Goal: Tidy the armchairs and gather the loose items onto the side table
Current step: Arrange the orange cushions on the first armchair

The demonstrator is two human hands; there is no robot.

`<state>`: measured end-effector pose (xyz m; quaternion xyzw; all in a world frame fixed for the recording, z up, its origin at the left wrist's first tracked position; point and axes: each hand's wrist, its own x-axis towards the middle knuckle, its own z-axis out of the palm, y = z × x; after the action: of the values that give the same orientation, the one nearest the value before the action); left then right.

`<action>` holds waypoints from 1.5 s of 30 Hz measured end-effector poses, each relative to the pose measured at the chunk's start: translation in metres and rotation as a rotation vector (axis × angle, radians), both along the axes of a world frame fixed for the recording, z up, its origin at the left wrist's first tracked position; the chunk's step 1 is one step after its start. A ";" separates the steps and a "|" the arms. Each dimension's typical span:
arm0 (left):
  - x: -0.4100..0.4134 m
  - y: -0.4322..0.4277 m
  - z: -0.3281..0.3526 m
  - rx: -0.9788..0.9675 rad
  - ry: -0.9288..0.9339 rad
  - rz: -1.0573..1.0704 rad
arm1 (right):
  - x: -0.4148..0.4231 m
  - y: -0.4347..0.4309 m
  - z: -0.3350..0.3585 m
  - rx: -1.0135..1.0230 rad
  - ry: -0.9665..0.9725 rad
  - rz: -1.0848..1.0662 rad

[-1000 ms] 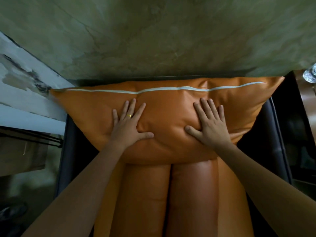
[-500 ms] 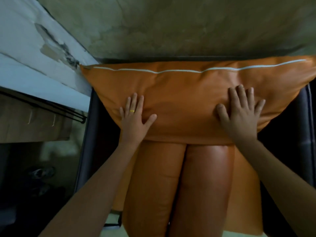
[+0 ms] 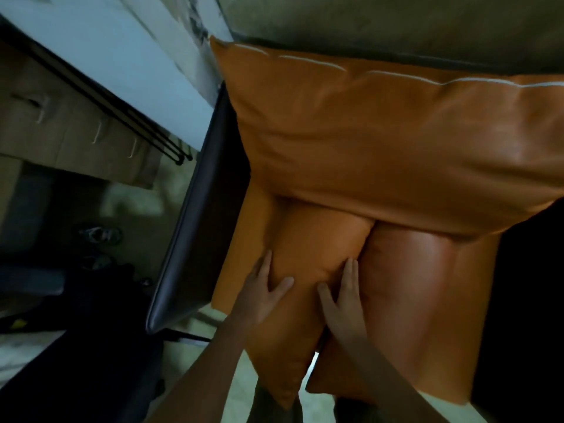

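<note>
A big orange leather back pillow (image 3: 396,132) with a white seam leans across the back of the dark-framed armchair (image 3: 195,224). Below it two long orange seat cushions lie side by side. My left hand (image 3: 262,300) lies on the outer side of the left seat cushion (image 3: 317,239), thumb spread over its top. My right hand (image 3: 343,297) rests on that cushion's inner side, its straight fingers in the crease next to the right seat cushion (image 3: 427,285). Neither hand carries anything.
A pale wall (image 3: 396,19) rises behind the chair. Left of the chair stand a wooden unit (image 3: 61,132) and thin black metal legs (image 3: 137,126). Shoes (image 3: 97,235) and a dark bag (image 3: 76,331) lie on the floor there.
Both hands have left the back pillow and come down onto the left seat cushion. The view has swung so the chair sits further right and tilted.
</note>
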<state>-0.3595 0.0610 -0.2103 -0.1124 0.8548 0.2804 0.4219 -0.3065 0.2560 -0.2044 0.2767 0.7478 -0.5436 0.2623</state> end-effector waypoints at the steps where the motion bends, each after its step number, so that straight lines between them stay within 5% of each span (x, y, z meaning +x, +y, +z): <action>1: 0.004 -0.002 -0.002 0.017 0.002 0.011 | 0.001 -0.003 -0.001 0.006 0.001 -0.019; 9: 0.018 -0.025 -0.001 0.133 -0.041 0.016 | -0.003 -0.024 -0.005 -0.110 -0.029 -0.297; 24: 0.071 -0.124 0.002 0.095 0.012 0.220 | 0.003 -0.127 0.013 -0.039 0.187 0.360; 29: 0.082 -0.133 0.005 0.107 0.012 0.241 | -0.005 -0.091 0.020 -0.161 0.165 0.339; 34: 0.094 -0.124 0.004 -0.066 0.073 0.300 | -0.029 -0.033 0.002 0.305 0.369 0.332; 37: 0.100 -0.115 0.003 -0.147 0.055 0.387 | -0.069 -0.011 0.004 0.094 0.169 0.128; 45: 0.097 -0.132 0.015 -0.212 0.092 0.639 | -0.135 -0.052 -0.004 0.137 0.240 0.413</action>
<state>-0.2621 -0.0711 -0.1950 -0.4051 0.8188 0.3130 0.2598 -0.4411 0.2041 -0.2087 0.0688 0.8494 -0.4553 0.2577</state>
